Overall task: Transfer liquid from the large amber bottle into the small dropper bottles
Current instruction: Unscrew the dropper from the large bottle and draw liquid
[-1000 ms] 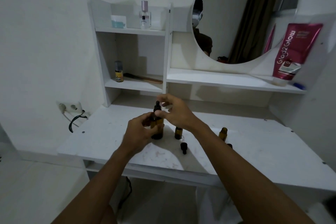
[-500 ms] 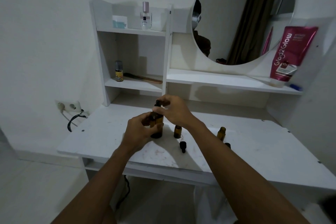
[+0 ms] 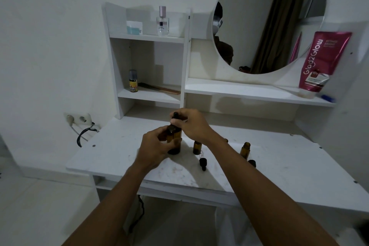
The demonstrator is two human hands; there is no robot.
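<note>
White bench (image 3: 279, 168), round mirror (image 3: 259, 16) behind. Large amber bottle (image 3: 175, 143) upright mid-bench, left hand (image 3: 154, 147) fingers curled round body, right hand (image 3: 192, 124) fingers pinching black dropper cap (image 3: 175, 116). Uncapped small dropper bottle (image 3: 197, 147) just right.

Dim, soft indoor light, faint shadows beneath the shelves, wide-angle bending at the edges.

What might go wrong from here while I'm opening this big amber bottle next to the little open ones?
Your right hand pinches the dropper top while your left hand grips the large amber bottle. The right wrist is close to an open small bottle and may tip it. Its neck is narrow, so drops may miss onto the table. The loose dropper cap lies on its side and might roll.
</note>
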